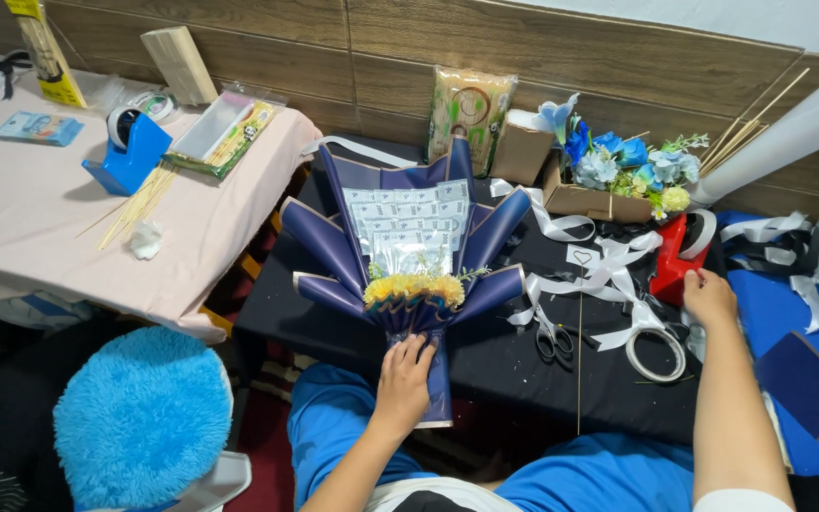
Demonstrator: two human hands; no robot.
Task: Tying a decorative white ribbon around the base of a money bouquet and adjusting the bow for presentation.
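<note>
1. Left hand [404, 377]: nearest the camera, its grip closed around the narrow stem of the bouquet [408, 256], fingers wrapped over the front of the handle.
2. Bouquet: lies on the black surface [485, 370] directly ahead of the left hand, long axis running from the handle near the body up and away to the fanned top. Navy wrapping paper with a pale edge, folded into stiff cones; a band of fluffy yellow flowers [414, 287] at the throat; flat pale banknote-like slips under clear film above them.
3. Right hand [708, 296]: well to the right of the bouquet, resting by the red tape dispenser [672, 258]; whether its grip is around anything cannot be told. The left hand is plainly the nearer to the bouquet.
4. Roll of clear tape [656, 355]: round, just below the right hand.
5. Scissors [554, 339]: metal, dark handles, between the bouquet and the tape roll, amid loose white satin ribbon [609, 270].
6. Cardboard box [588, 201]: farther back, filled with blue artificial flowers [629, 159].
7. Side table [30, 218]: far left, pink cloth cover, bearing a blue tape dispenser [130, 152] and thin bamboo skewers [139, 201].
</note>
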